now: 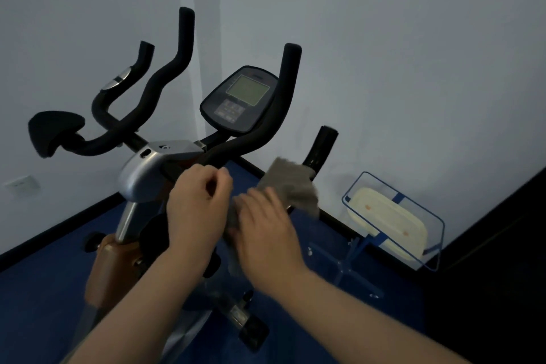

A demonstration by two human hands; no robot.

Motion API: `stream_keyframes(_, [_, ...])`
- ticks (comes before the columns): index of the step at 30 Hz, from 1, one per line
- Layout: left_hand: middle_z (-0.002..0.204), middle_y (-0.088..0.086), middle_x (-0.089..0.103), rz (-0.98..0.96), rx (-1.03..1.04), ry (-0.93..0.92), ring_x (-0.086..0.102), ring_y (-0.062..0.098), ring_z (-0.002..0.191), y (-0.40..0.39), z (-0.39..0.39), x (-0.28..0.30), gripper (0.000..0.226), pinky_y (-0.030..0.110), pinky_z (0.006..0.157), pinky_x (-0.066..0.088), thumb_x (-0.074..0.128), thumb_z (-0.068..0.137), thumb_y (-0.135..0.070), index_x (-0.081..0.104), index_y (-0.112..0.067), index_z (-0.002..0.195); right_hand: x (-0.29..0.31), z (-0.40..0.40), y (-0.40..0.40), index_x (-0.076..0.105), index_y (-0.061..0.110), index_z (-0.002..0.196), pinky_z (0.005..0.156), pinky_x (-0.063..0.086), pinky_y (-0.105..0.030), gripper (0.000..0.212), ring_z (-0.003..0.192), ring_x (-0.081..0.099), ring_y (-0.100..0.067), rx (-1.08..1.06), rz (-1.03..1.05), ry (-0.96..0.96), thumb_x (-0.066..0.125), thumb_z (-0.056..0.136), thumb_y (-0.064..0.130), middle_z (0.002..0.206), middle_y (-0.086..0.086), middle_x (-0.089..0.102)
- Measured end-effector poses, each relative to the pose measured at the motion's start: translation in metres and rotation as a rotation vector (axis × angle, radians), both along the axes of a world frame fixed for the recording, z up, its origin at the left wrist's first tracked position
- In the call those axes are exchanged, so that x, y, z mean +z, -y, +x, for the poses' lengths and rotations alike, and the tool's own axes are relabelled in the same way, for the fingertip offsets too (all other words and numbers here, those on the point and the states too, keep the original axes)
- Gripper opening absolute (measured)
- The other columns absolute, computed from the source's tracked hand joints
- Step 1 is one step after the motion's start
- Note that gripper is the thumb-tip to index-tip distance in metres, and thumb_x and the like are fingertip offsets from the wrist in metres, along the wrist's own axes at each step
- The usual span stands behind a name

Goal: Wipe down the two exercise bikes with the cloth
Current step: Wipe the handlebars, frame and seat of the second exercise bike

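An exercise bike (147, 168) with black foam handlebars (260, 139), a silver head cover and a grey console (240, 99) stands in front of me. A grey cloth (291, 186) is draped over the lower part of the right-hand handlebar. My right hand (266, 233) lies on the cloth, its fingers blurred and pressing it against the bar. Just left of it, my left hand (196, 207) has its fingers curled beside the handlebar stem; whether it holds an edge of the cloth I cannot tell. Only one bike is in view.
White walls meet in a corner behind the bike. A blue-framed clear bin (396, 221) with a cream tray inside leans on the right wall over the blue floor (41, 298). A dark surface (502, 245) fills the far right. A wall socket (22, 185) sits low left.
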State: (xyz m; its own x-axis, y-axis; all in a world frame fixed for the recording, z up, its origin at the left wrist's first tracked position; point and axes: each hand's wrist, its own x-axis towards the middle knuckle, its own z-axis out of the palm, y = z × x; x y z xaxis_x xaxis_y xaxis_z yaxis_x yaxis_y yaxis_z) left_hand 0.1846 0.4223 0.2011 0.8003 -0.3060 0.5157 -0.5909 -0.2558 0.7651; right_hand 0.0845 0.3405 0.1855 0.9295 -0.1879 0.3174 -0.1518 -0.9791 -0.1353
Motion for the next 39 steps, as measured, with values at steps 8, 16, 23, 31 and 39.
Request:
stream_keyframes(8, [0.082, -0.001, 0.059, 0.278, 0.333, 0.255, 0.045, 0.016, 0.079, -0.051, 0.001, -0.032, 0.028, 0.035, 0.072, 0.031, 0.046, 0.093, -0.033, 0.063, -0.017, 0.076, 0.028, 0.004, 0.024, 0.043, 0.012, 0.132, 0.109, 0.022, -0.042, 0.062, 0.107, 0.054, -0.028, -0.012, -0.338, -0.424, 0.017, 0.099, 0.058, 0.11, -0.008, 0.062])
stream_keyframes(16, [0.082, -0.007, 0.052, 0.135, 0.377, 0.053, 0.047, 0.013, 0.078, -0.052, -0.001, -0.033, 0.012, 0.037, 0.07, 0.039, 0.053, 0.094, -0.019, 0.058, -0.02, 0.083, 0.031, 0.045, 0.019, 0.032, 0.011, 0.128, 0.051, 0.028, -0.033, 0.044, 0.063, 0.045, -0.022, 0.097, -0.06, -0.53, 0.029, 0.102, 0.047, 0.092, -0.011, 0.06])
stream_keyframes(23, [0.077, -0.004, 0.048, 0.052, 0.395, -0.084, 0.049, 0.014, 0.07, -0.051, -0.002, -0.034, 0.023, 0.043, 0.065, 0.044, 0.047, 0.096, -0.03, 0.051, -0.023, 0.074, 0.036, 0.083, 0.008, 0.028, 0.006, 0.138, 0.065, 0.036, -0.035, 0.056, 0.079, 0.051, -0.024, 0.109, 0.222, -0.54, 0.033, 0.101, 0.048, 0.101, -0.015, 0.059])
stream_keyframes(31, [0.067, -0.012, 0.051, 0.02, 0.382, -0.153, 0.052, 0.003, 0.067, -0.05, -0.005, -0.031, 0.027, 0.034, 0.06, 0.039, 0.048, 0.095, -0.032, 0.046, -0.033, 0.069, 0.029, 0.082, 0.015, 0.026, 0.006, 0.141, 0.064, 0.037, -0.036, 0.063, 0.09, 0.057, -0.029, 0.107, 0.22, -0.564, 0.033, 0.099, 0.053, 0.112, -0.016, 0.059])
stream_keyframes(39, [0.066, -0.007, 0.051, 0.005, 0.381, -0.184, 0.051, 0.006, 0.064, -0.049, -0.005, -0.03, 0.027, 0.037, 0.06, 0.042, 0.048, 0.095, -0.028, 0.048, -0.027, 0.068, 0.031, 0.059, 0.03, 0.026, 0.005, 0.14, 0.058, 0.033, -0.031, 0.065, 0.08, 0.052, -0.021, 0.144, 0.104, -0.667, 0.036, 0.098, 0.054, 0.111, -0.012, 0.057])
